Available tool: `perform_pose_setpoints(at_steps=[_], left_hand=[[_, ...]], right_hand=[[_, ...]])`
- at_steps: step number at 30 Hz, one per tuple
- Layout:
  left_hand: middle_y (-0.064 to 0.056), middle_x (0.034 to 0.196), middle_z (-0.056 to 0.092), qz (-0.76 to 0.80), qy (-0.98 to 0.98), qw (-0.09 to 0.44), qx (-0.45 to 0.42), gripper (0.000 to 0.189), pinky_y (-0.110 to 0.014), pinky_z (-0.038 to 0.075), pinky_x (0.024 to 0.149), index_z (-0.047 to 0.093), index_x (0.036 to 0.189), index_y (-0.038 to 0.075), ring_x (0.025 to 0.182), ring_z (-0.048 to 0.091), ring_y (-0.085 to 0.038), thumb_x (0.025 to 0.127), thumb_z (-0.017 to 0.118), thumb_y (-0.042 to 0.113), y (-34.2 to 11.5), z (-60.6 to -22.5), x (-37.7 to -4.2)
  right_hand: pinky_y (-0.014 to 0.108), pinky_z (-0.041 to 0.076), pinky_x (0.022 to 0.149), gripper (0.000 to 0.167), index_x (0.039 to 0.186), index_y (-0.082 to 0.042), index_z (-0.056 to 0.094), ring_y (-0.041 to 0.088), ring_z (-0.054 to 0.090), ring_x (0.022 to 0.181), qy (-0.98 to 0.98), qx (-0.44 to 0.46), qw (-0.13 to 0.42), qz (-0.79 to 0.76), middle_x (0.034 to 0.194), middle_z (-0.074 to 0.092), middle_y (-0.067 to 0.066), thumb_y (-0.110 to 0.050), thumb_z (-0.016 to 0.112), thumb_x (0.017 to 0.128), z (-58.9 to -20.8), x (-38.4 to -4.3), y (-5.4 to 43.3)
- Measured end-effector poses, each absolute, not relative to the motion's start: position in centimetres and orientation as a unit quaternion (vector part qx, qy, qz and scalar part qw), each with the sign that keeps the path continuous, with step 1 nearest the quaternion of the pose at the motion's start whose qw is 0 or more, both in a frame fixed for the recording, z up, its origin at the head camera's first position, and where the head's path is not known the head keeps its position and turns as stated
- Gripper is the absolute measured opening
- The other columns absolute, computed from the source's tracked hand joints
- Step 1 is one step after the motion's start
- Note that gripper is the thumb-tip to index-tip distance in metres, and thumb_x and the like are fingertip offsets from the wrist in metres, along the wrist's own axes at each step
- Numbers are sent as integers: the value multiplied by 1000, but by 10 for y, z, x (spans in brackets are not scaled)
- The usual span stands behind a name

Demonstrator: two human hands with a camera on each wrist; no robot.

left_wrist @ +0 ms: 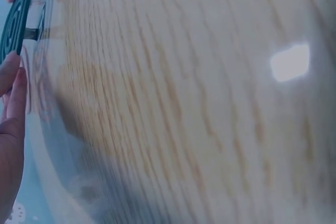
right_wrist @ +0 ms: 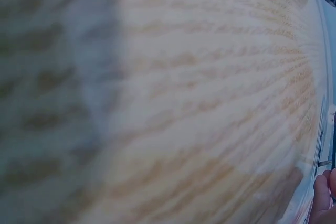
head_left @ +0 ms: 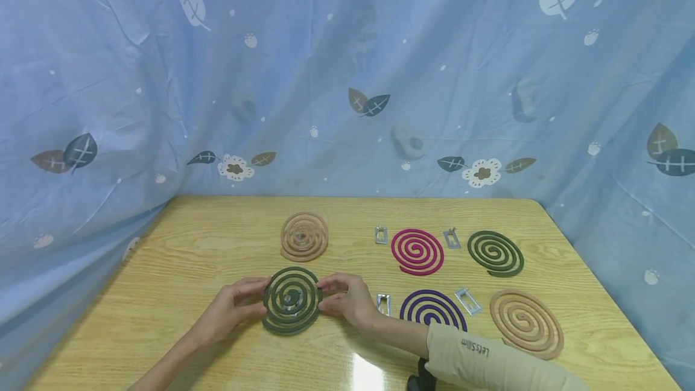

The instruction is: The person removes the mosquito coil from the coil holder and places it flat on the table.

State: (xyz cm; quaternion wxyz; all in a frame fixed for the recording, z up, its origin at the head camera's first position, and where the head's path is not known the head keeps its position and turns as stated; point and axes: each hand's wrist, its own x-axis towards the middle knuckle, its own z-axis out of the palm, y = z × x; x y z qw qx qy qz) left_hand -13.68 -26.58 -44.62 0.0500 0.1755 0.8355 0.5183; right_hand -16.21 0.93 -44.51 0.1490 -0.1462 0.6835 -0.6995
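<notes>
A dark green mosquito coil is held flat near the front middle of the table, with a metal coil stand under its centre. My left hand pinches the coil's left edge between thumb and fingers. On the opposite edge my right hand pinches it the same way. In the left wrist view the green coil appears edge-on above the tabletop. Only fingers of the right hand show at the border of the right wrist view, and the coil is mostly cut off there.
Behind the held coil lies a tan coil. To the right are magenta, purple, green and tan coils, with several metal stands among them. My right sleeve crosses the front. A blue curtain hangs behind.
</notes>
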Motion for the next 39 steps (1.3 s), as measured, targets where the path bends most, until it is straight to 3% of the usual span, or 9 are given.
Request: perform_pose_setpoints(at_steps=[9,17,23,32,39], left_hand=[[-26,132,49,527,829,53,178,51,-36,48,98,52,128,-11,115,53,-42,85,70,9,-266,-446,-138],[-25,130,51,514,837,37,182,52,-35,47,100,54,127,-9,111,58,-31,83,72,11,-266,-446,-137],[-27,129,51,515,836,38,188,52,-37,48,98,53,127,-10,110,59,-30,84,72,12,-267,-446,-136],[-28,132,48,532,823,53,193,52,-35,51,95,51,130,-9,110,58,-9,86,70,11,-270,-446,-135],[-29,132,47,533,821,53,199,53,-32,52,94,51,131,-9,108,58,-5,86,70,12,-269,-442,-135]], right_hand=[[27,60,73,33,106,12,63,29,70,80,688,-149,144,-696,100,65,20,17,70,73,-443,-163,9],[27,60,75,34,107,10,63,28,69,81,679,-138,157,-704,101,64,17,17,69,74,-444,-161,10],[28,60,74,35,107,11,63,27,69,80,676,-145,157,-705,99,64,17,18,69,73,-446,-160,11],[29,59,77,37,111,11,62,28,69,83,668,-150,168,-709,104,63,17,16,69,76,-443,-160,12],[30,59,78,38,113,10,62,30,68,86,672,-147,167,-706,106,62,17,15,69,76,-442,-160,15]])
